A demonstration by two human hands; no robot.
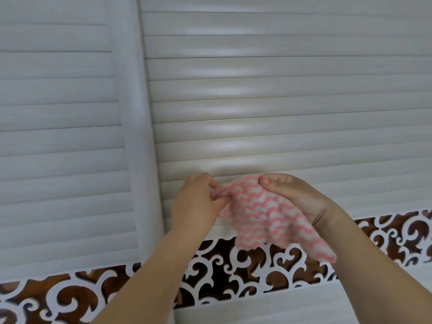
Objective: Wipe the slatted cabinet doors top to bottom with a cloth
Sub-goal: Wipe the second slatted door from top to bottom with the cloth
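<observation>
A pink-and-white wavy-striped cloth [264, 218] is stretched between both hands in front of the lower slats of the right slatted cabinet door [280, 94]. My left hand [198, 202] pinches the cloth's left edge between thumb and fingers. My right hand [297, 197] grips its upper right part, thumb on top, while the rest of the cloth hangs down to the right. The left slatted door [58, 136] stands beside it, past a vertical frame post [140, 136]. How much of the cloth touches the slats is hidden by the hands.
Below the slats runs a band of white scrollwork cut-outs over a dark brown backing [222, 272], crossing both doors. A plain white panel [280, 309] lies beneath it at the lower right.
</observation>
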